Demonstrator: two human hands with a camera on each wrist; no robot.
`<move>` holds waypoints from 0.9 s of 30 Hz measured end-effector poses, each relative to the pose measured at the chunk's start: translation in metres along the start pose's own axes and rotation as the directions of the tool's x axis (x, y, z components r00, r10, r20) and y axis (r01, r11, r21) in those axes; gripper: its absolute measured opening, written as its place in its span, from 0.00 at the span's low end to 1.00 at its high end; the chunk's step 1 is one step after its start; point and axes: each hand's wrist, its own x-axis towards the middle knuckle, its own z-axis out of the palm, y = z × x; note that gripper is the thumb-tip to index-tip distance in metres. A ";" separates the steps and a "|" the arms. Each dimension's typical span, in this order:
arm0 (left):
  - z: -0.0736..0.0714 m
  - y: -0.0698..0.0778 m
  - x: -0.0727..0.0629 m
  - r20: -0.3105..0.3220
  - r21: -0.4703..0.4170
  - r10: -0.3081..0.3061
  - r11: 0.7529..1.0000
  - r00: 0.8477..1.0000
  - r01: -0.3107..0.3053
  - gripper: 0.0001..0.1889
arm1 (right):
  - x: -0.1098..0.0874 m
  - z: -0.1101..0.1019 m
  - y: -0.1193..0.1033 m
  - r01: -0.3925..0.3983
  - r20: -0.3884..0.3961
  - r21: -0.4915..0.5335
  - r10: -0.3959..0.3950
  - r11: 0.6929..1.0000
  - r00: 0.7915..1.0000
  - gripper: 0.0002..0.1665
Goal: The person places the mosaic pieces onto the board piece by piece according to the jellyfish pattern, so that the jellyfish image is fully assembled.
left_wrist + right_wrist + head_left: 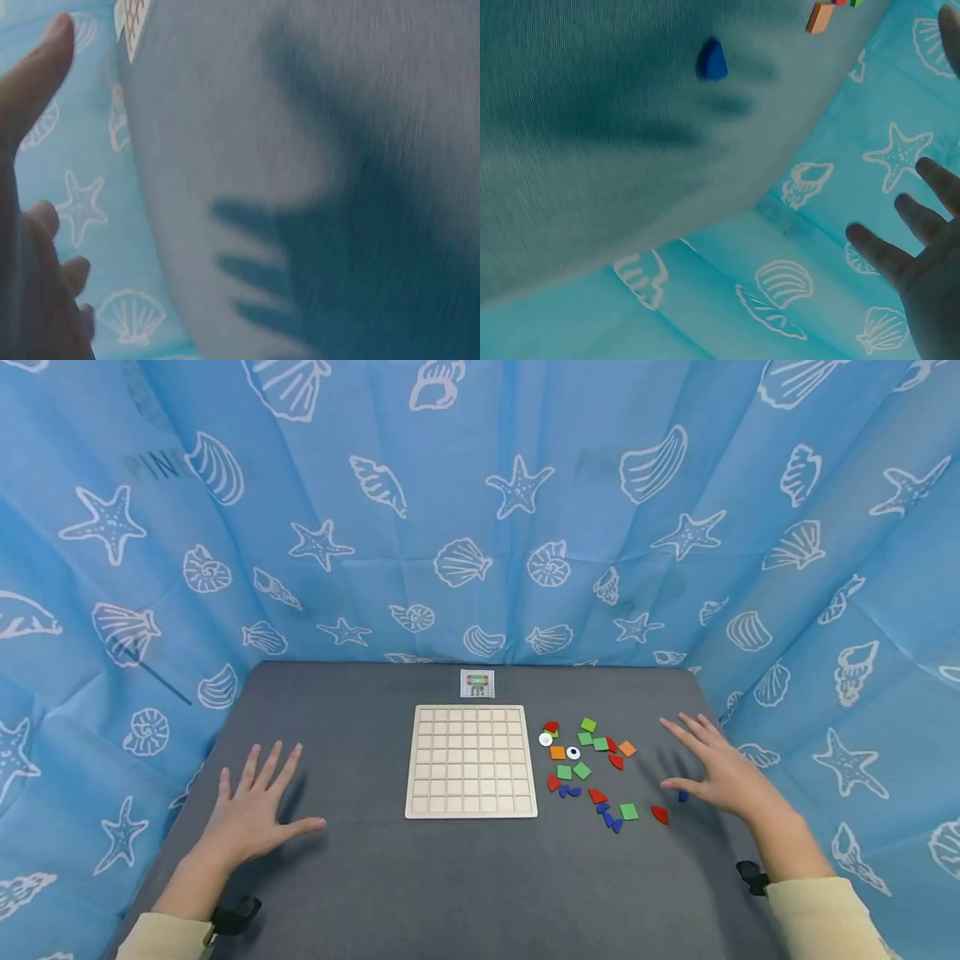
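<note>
My left hand hovers over the left part of the table, fingers spread and holding nothing. On the other side my right hand is held up with spread fingers, also holding nothing. Nearest to it are a blue piece, partly covered by the thumb in the head view, and a red piece. In the right wrist view the blue piece lies on the cloth beside the hand's shadow. Between the hands lies a pale wooden grid board with bare square cells.
Right of the board lie scattered red, green, blue and orange pieces, among them a green square and a white disc. A small pattern card lies behind the board. Blue shell-print curtains surround the grey table.
</note>
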 end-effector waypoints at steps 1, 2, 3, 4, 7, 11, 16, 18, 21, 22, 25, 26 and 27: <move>0.004 0.002 0.001 -0.008 -0.023 0.010 1.000 1.000 -0.011 0.65 | -0.001 0.003 0.000 0.005 -0.011 0.012 -0.005 1.000 1.000 0.59; 0.009 0.006 0.001 -0.020 -0.047 0.025 0.999 0.999 -0.025 0.65 | -0.002 0.005 0.000 0.005 -0.017 0.022 -0.005 1.000 1.000 0.57; 0.015 0.009 0.002 -0.035 -0.067 0.038 0.997 0.999 -0.040 0.64 | -0.003 0.008 0.000 0.011 -0.029 0.025 -0.010 1.000 1.000 0.54; 0.020 0.013 0.003 -0.046 -0.085 0.049 0.995 0.998 -0.053 0.64 | -0.004 0.011 -0.001 0.010 -0.037 0.024 -0.009 1.000 0.999 0.51; 0.035 0.028 0.007 -0.080 -0.125 0.066 0.989 0.995 -0.076 0.65 | -0.006 0.021 -0.002 -0.001 -0.047 0.037 0.003 0.999 0.999 0.40; 0.049 0.048 0.010 -0.102 -0.180 0.055 0.981 0.993 -0.073 0.66 | -0.006 0.033 -0.005 -0.060 0.016 0.082 0.059 0.995 0.998 0.30; 0.067 0.068 0.017 -0.120 -0.210 0.059 0.974 0.991 -0.083 0.68 | -0.009 0.047 -0.006 -0.133 0.124 0.126 0.117 0.983 0.985 0.21; 0.073 0.076 0.021 -0.116 -0.219 0.057 0.972 0.992 -0.082 0.68 | -0.012 0.053 -0.007 -0.156 0.161 0.145 0.132 0.977 0.978 0.19; 0.078 0.087 0.028 -0.103 -0.248 0.064 0.965 0.993 -0.088 0.69 | -0.015 0.060 -0.008 -0.197 0.205 0.164 0.162 0.967 0.965 0.16; 0.079 0.090 0.030 -0.098 -0.251 0.068 0.964 0.993 -0.091 0.69 | -0.016 0.062 -0.008 -0.208 0.216 0.165 0.170 0.964 0.961 0.15; 0.079 0.100 0.039 -0.080 -0.256 0.071 0.963 0.994 -0.089 0.68 | -0.017 0.066 -0.009 -0.258 0.235 0.163 0.216 0.952 0.948 0.14; 0.080 0.102 0.041 -0.071 -0.255 0.072 0.963 0.995 -0.087 0.68 | -0.017 0.067 -0.009 -0.265 0.238 0.161 0.223 0.951 0.945 0.14; 0.080 0.105 0.044 -0.060 -0.253 0.070 0.964 0.996 -0.083 0.68 | -0.017 0.067 -0.009 -0.270 0.238 0.163 0.228 0.949 0.944 0.13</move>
